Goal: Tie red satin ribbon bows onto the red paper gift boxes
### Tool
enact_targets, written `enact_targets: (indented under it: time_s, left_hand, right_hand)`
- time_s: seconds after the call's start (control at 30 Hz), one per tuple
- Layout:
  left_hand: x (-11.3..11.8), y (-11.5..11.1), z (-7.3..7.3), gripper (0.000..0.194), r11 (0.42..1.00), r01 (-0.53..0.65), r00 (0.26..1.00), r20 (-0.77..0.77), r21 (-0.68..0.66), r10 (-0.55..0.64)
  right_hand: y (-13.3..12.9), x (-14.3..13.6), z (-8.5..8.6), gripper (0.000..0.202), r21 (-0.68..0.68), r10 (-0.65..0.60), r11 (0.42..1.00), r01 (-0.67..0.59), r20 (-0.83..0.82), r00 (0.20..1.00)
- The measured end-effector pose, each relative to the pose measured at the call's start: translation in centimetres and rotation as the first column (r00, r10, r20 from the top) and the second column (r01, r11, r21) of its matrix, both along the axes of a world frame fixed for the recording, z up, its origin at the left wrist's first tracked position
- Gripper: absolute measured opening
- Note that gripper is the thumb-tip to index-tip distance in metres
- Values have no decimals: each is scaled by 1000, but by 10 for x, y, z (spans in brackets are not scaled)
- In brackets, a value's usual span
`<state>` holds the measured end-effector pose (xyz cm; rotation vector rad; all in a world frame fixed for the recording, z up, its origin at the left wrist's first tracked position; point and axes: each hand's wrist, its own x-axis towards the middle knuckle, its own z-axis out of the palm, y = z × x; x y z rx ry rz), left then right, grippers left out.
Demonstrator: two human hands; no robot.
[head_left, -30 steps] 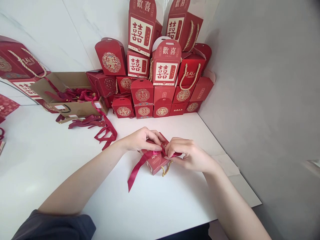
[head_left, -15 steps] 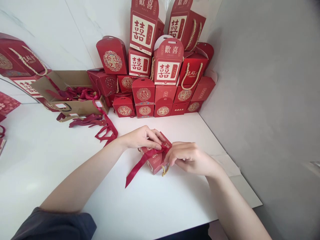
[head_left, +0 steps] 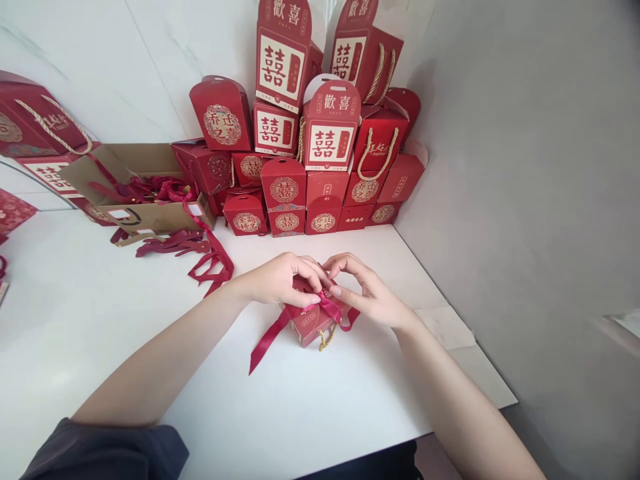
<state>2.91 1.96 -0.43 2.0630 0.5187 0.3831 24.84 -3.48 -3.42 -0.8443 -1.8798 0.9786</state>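
A small red gift box (head_left: 306,323) with a gold cord lies on the white table, between my hands. Across its top runs a dark red ribbon (head_left: 271,341); one tail hangs down to the left, and a loop shows at the right. My left hand (head_left: 287,280) pinches the ribbon near the middle of the box, thumb and fingers close together. Above the upper right part of the box, my right hand (head_left: 363,287) has its thumb and forefinger apart, its fingertips close to my left fingers. Nothing is visible in its grasp.
Stacked red gift boxes (head_left: 284,190) stand against the wall at the back. An open cardboard box (head_left: 160,217) of ribbons is at the back left, with loose ribbon (head_left: 217,260) trailing out. A grey wall (head_left: 525,200) borders the table on the right.
My right hand has moved up and left from the box's right side, and its thumb and forefinger have spread. More ribbon now shows at the right of the box.
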Motion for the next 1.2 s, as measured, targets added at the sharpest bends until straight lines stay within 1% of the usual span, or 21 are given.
enact_targets:
  time_s: [0.03, 0.1, 0.2, 0.27, 0.3, 0.33, 0.37, 0.4, 0.47, 0.5, 0.53, 0.57, 0.6, 0.63, 0.67, 0.73, 0.8, 0.97, 1.03, 1.13, 1.2]
  left_hand:
    - [0, -3, 4, 6, 999, -15, 1000, -14, 49, 16]
    - [0, -9, 12, 6, 989, -60, 997, -38, 137, 66]
    - [0, -21, 24, 7, 952, -107, 991, -50, 286, 126]
    - [0, -29, 29, 7, 913, -119, 985, -69, 390, 158]
    - [1, -32, 30, 7, 885, -124, 980, -84, 448, 180]
    - [2, -35, 30, 7, 844, -127, 973, -98, 521, 207]
    - [3, -38, 29, 8, 781, -130, 966, -101, 611, 239]
    - [4, -39, 27, 10, 692, -122, 960, -92, 711, 265]
    - [6, -40, 20, 13, 461, -95, 960, -41, 882, 276]
    - [7, -38, 15, 14, 347, -89, 966, -4, 934, 258]
    - [7, -36, 11, 15, 251, -98, 973, 39, 963, 229]
    - [8, -33, 5, 15, 183, -121, 978, 85, 976, 192]
    - [8, -30, 0, 14, 144, -156, 979, 133, 977, 153]
    - [8, -26, -4, 12, 130, -196, 976, 181, 972, 122]
    - [7, -23, -9, 10, 133, -229, 971, 217, 964, 101]
    - [7, -19, -16, 9, 160, -269, 963, 259, 950, 81]
    - [7, -17, -20, 13, 180, -286, 958, 276, 941, 78]
    - [8, -17, -23, 15, 163, -301, 954, 295, 940, 63]
    - [8, -17, -23, 16, 167, -295, 956, 289, 941, 59]
    - [6, -16, -24, 16, 170, -292, 956, 284, 941, 65]
    - [6, -16, -24, 16, 166, -290, 957, 282, 943, 68]
  right_hand:
    - [0, 0, -1, 17, -15, 39, 999, -39, -11, 999]
    - [0, 0, -1, 24, -17, 77, 997, -78, -44, 996]
    - [-2, -1, -2, 24, -8, 107, 994, -108, -60, 992]
    - [-3, -4, -3, 22, -16, 137, 990, -137, -33, 990]
    - [-4, -6, -4, 22, -18, 143, 990, -143, -14, 990]
    - [-4, -8, -4, 21, -16, 137, 991, -136, 3, 991]
    - [-4, -9, -5, 20, -10, 116, 993, -116, 16, 993]
    - [-4, -10, -5, 20, -2, 85, 996, -85, 27, 996]
    - [-3, -10, -5, 23, 24, 14, 1000, -15, 45, 999]
    - [-3, -10, -5, 24, 50, -20, 999, 18, 51, 998]
    - [-2, -9, -4, 26, 83, -52, 995, 48, 57, 997]
    - [-1, -7, -5, 26, 116, -81, 991, 73, 61, 995]
    - [1, -5, -5, 24, 142, -105, 985, 95, 64, 992]
    - [2, -3, -5, 22, 156, -125, 981, 113, 65, 990]
    - [3, -2, -6, 19, 158, -139, 979, 128, 63, 988]
    - [6, 1, -8, 14, 144, -156, 979, 148, 49, 987]
    - [7, 2, -10, 11, 135, -164, 978, 158, 30, 986]
    - [4, -1, -7, 9, 206, -191, 962, 178, 49, 980]
    - [3, -1, -5, 9, 225, -215, 954, 196, 60, 975]
    - [2, -2, -6, 9, 202, -251, 950, 237, 47, 967]
    - [2, -3, -7, 9, 161, -231, 961, 226, 12, 973]
